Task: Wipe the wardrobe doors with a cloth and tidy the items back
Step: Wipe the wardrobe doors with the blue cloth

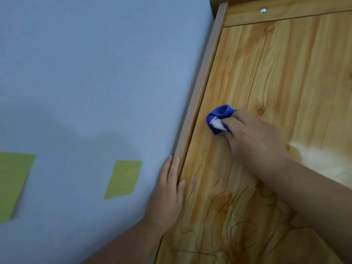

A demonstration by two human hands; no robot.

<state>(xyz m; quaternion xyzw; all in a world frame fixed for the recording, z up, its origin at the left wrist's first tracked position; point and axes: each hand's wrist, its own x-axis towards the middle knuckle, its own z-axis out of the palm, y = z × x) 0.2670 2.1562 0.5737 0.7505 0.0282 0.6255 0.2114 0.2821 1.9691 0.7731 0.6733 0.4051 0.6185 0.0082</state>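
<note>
L. hand (168,191) sat nearest, fingers straight and flat along the side of the frame post (198,88), thumb on its front edge; bracing, not clenched. Beside it, pen scribbles (228,216) covered the lower wardrobe door (276,73). Further up, R. hand (253,134) gripped a bunched blue cloth (219,117) w/ curled fingers, pressing it against the door near the post. Cloth looked soft, light and floppy, prob. best held wadded in the palm so a thick pad meets the panel. Door seemed a stiff, smooth wood-grain face that should take firm pressure. Marks may need hard rubbing. At top, a screw cap (263,10); the wall (95,73) to the left carried green patches (122,179).
</note>
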